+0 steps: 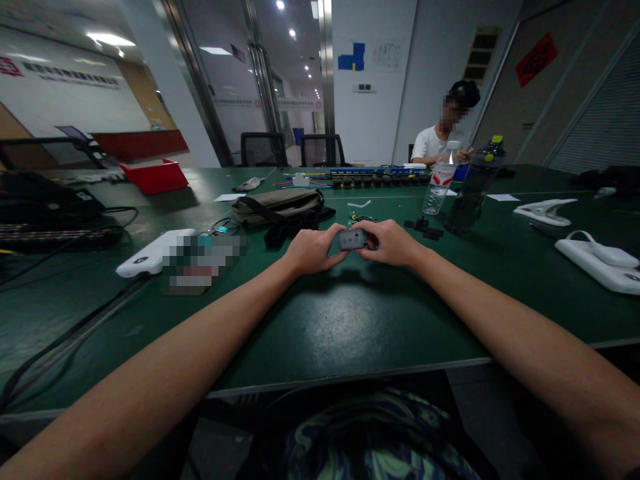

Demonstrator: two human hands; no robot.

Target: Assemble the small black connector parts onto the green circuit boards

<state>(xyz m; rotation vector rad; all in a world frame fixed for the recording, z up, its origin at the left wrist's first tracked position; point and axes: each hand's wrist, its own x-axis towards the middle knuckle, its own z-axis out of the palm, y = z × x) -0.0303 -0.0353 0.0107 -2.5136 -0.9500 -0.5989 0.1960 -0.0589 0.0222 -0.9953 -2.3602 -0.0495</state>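
Note:
Between both hands, above the green table (pixel 345 320), is a small grey box with dark lettering (pixel 351 240). My left hand (pixel 313 250) pinches its left side with thumb and forefinger. At the right end, my right hand (pixel 393 241) is closed on the same box, and its fingers partly hide that end. Green circuit boards (pixel 361 217) show just behind the box; whether they touch it I cannot tell. Several black plastic pieces (pixel 425 228) lie to the right of my right hand. Black open trays (pixel 293 227) lie behind my left hand.
A grey-brown pouch (pixel 280 205) lies behind the trays. White devices rest at left (pixel 155 253) and right (pixel 597 263). A clear water bottle (pixel 440 183) and a dark bottle (pixel 473 190) stand right of centre. Across the table sits a person (pixel 433 143) near a long row of connectors (pixel 380 179).

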